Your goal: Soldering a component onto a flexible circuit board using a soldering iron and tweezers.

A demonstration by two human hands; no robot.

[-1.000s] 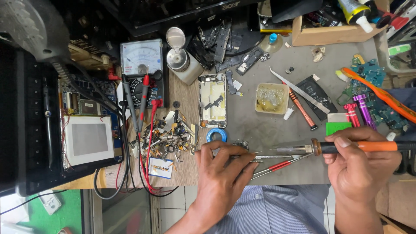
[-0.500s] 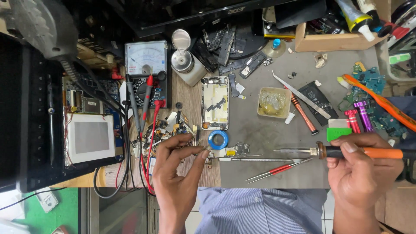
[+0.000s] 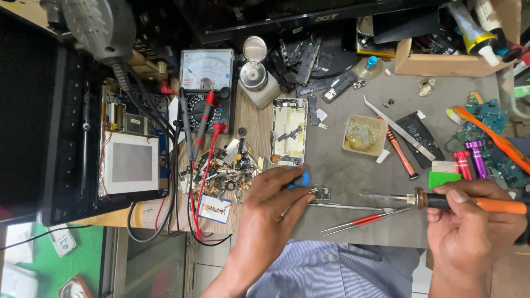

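left hand pinches the blue solder spool, just below the opened phone | right hand grips the soldering iron, right of spool | brace your wrists on the worktop, keep the tip steady

Left hand fingers curled down, right hand fisted
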